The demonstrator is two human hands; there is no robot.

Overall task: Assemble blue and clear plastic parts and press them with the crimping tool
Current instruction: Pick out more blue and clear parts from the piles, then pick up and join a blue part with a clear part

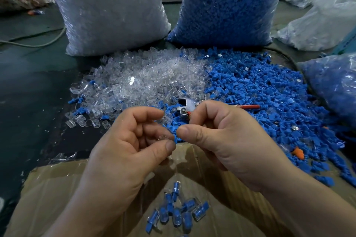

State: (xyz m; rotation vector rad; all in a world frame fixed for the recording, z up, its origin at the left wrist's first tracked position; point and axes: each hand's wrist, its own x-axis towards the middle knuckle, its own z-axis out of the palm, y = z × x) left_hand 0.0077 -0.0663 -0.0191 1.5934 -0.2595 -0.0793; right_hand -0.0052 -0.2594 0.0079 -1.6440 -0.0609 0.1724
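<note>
We list, at centre, the left hand (131, 140), fingers curled, pinching a clear part (162, 137) between thumb and fingertips. The right hand (217, 136), likewise curled, pinches a blue part (175, 137) at the thumb tip, touching or just beside the clear one; we cannot tell which. Both hands are held above the far edge of a cardboard box (48, 194), in which lies a small cluster of assembled pieces (177, 211), blue inside clear. Just beyond the hands lies the crimping tool (185, 105), its metal head showing between them and its red handle (248, 106) running right over the loose parts. On the bench (28, 82) we count one heap of clear parts (144, 77) to the left, touching one heap of blue parts (260, 92) to the right. Behind them stand a bag of clear parts (107, 9) and a bag of blue parts (227, 5), side by side.
</note>
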